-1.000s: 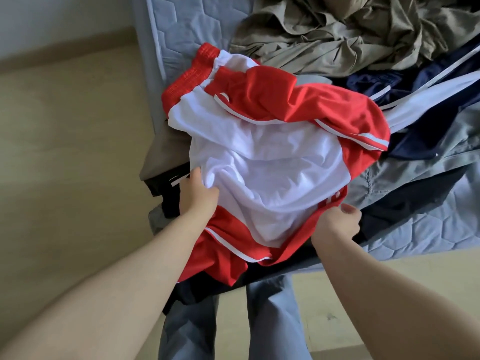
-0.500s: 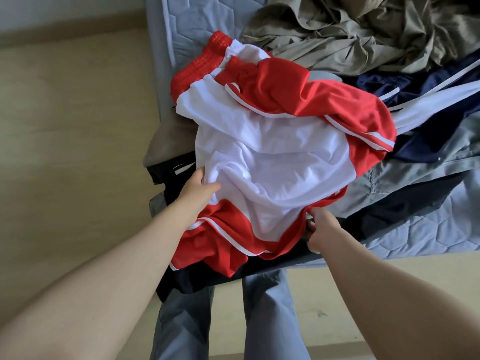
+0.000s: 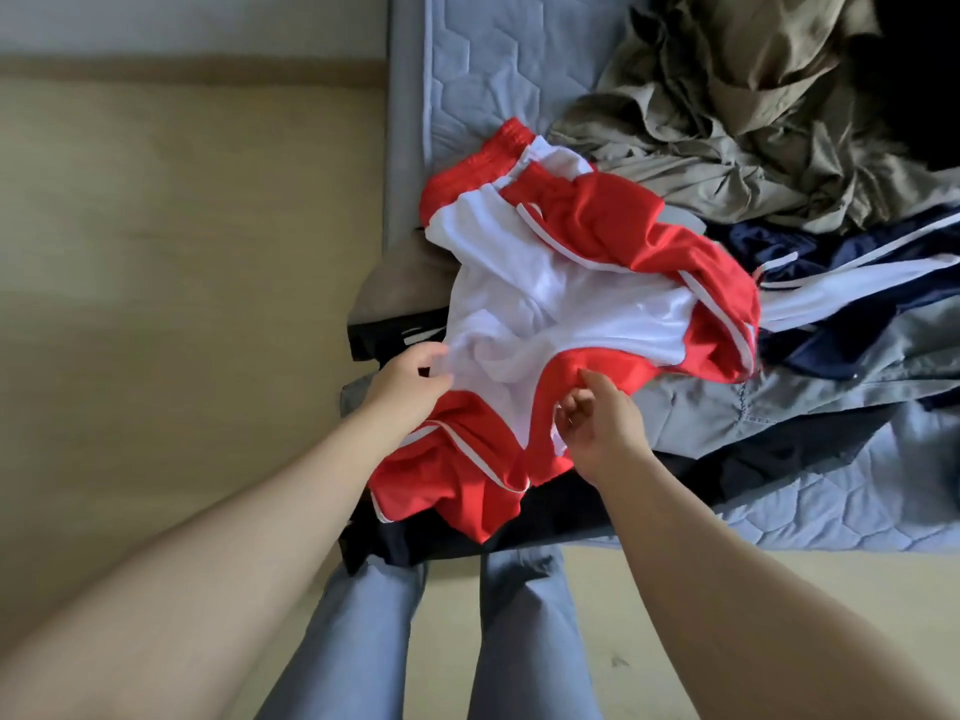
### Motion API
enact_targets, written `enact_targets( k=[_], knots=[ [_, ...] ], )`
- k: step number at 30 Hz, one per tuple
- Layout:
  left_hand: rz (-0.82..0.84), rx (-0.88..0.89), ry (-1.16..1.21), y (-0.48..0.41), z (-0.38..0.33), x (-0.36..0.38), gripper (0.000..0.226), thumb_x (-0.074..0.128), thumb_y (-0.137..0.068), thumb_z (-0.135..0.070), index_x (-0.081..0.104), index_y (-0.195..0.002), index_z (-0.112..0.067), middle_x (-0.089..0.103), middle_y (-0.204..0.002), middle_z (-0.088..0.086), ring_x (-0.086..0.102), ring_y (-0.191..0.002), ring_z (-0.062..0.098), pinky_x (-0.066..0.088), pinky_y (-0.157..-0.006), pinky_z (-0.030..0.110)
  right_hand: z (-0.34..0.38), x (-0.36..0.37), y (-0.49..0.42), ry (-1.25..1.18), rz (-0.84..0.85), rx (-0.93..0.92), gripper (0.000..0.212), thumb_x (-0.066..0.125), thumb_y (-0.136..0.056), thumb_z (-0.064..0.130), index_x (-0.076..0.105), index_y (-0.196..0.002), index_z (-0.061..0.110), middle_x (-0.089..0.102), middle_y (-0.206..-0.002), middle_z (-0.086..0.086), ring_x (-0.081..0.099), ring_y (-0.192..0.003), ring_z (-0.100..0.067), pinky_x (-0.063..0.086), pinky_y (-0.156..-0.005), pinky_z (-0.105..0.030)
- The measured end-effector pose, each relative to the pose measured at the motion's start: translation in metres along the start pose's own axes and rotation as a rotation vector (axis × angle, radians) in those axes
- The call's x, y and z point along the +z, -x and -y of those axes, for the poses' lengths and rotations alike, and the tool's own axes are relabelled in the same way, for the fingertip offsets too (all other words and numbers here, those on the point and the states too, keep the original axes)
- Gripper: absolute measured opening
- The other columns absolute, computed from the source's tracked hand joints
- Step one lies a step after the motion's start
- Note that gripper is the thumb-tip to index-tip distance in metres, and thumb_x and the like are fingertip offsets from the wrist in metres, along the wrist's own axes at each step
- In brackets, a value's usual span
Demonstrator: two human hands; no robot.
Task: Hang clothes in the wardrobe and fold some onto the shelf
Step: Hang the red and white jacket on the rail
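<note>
I stand at the corner of the bed (image 3: pixel 857 504), where clothes are piled. My left hand (image 3: pixel 410 381) pinches the white cloth of the red and white garment (image 3: pixel 571 314) lying on top, I think to hold it flat for folding. My right hand (image 3: pixel 605 426) is half curled at the red hem; whether it grips, I cannot tell. Beyond lie a navy garment (image 3: pixel 753 241) and a khaki heap (image 3: pixel 727 111).
</note>
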State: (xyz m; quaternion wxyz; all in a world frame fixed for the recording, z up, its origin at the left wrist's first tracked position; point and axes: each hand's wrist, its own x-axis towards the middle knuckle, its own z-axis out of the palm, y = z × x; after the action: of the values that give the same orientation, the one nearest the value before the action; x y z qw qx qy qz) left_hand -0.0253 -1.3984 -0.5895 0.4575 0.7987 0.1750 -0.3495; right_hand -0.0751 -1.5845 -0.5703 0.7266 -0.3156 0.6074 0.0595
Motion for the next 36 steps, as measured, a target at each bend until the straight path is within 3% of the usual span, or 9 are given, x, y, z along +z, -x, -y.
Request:
enact_targets(
  k=[5,7,9,11,13,16,20,26,36],
  knots=[
    [0.144,0.13,0.038,0.03,-0.029,-0.048,0.032,0.056,-0.08,0.0,0.062,-0.102,-0.023,0.065,-0.088,-0.01,0.059,-0.08,0.008,0.045,-0.064,0.02,0.003,0.064,0.073,0.224,0.21,-0.171,0.016,0.049,-0.09,0.006,0.05,-0.074,0.006,0.059,-0.044,-0.001,0.059,-0.041,-0.011,0.043,-0.042,-0.015],
    [0.223,0.201,0.072,0.047,-0.044,-0.061,0.04,0.065,-0.07,-0.004,0.059,-0.106,-0.021,0.064,-0.091,-0.012,0.06,-0.082,0.008,0.048,-0.067,0.02,0.004,0.086,0.102,0.29,0.26,-0.23,0.019,0.05,-0.091,0.007,0.056,-0.072,0.006,0.062,-0.047,-0.001,0.061,-0.044,-0.009,0.044,-0.045,-0.016],
    [0.234,0.304,0.071,0.063,-0.059,-0.078,0.054,0.071,-0.053,-0.02,0.052,-0.102,-0.032,0.061,-0.098,-0.013,0.061,-0.093,0.012,0.051,-0.083,0.029,0.003,0.112,0.133,0.326,0.294,-0.306,0.018,0.052,-0.091,0.008,0.06,-0.076,0.004,0.065,-0.052,-0.001,0.063,-0.048,-0.009,0.042,-0.044,-0.014],
    [0.127,0.373,-0.003,0.07,-0.07,-0.09,0.056,0.069,-0.053,-0.022,0.049,-0.105,-0.029,0.06,-0.106,-0.005,0.058,-0.102,0.018,0.048,-0.091,0.035,0.003,0.132,0.157,0.361,0.293,-0.373,0.011,0.055,-0.09,0.011,0.061,-0.09,0.001,0.067,-0.062,-0.002,0.064,-0.057,-0.01,0.04,-0.05,-0.019],
    [-0.035,0.351,-0.022,0.079,-0.084,-0.111,0.049,0.064,-0.068,-0.01,0.053,-0.115,-0.015,0.062,-0.11,0.009,0.059,-0.104,0.026,0.047,-0.091,0.038,0.003,0.15,0.181,0.388,0.299,-0.411,0.017,0.057,-0.088,0.014,0.061,-0.103,0.005,0.068,-0.066,0.0,0.064,-0.063,-0.009,0.038,-0.061,-0.025],
    [-0.205,0.297,-0.216,0.094,-0.097,-0.141,0.032,0.048,-0.085,-0.004,0.058,-0.115,-0.007,0.062,-0.112,0.018,0.058,-0.104,0.031,0.041,-0.086,0.03,0.007,0.165,0.212,0.448,0.356,-0.442,0.006,0.058,-0.088,0.015,0.062,-0.09,0.011,0.067,-0.058,0.005,0.064,-0.061,-0.005,0.036,-0.064,-0.027],
    [-0.385,0.224,-0.25,0.121,-0.114,-0.183,0.032,0.039,-0.09,-0.005,0.058,-0.114,-0.01,0.06,-0.118,0.016,0.055,-0.11,0.031,0.039,-0.086,0.03,0.02,0.177,0.244,0.554,0.393,-0.533,0.017,0.058,-0.087,0.012,0.053,-0.072,0.017,0.062,-0.047,0.007,0.061,-0.047,0.0,0.035,-0.06,-0.025],
    [-0.615,0.349,-0.087,0.176,-0.145,-0.232,0.02,0.046,-0.084,-0.007,0.061,-0.092,-0.018,0.065,-0.09,0.01,0.056,-0.081,0.026,0.029,-0.056,0.026,0.037,0.188,0.298,0.653,0.524,-0.572,0.022,0.059,-0.087,0.012,0.05,-0.068,0.018,0.052,-0.061,0.001,0.05,-0.057,-0.012,0.035,-0.06,-0.026],
    [-1.04,0.404,-0.143,0.294,-0.137,-0.362,0.021,0.047,-0.087,-0.013,0.066,-0.096,-0.02,0.066,-0.104,0.006,0.059,-0.1,0.029,0.044,-0.075,0.029,-0.001,0.252,0.429,0.738,0.884,-0.756,0.018,0.062,-0.085,0.011,0.053,-0.073,0.02,0.052,-0.073,0.001,0.048,-0.066,-0.011,0.039,-0.06,-0.023]
  ],
)
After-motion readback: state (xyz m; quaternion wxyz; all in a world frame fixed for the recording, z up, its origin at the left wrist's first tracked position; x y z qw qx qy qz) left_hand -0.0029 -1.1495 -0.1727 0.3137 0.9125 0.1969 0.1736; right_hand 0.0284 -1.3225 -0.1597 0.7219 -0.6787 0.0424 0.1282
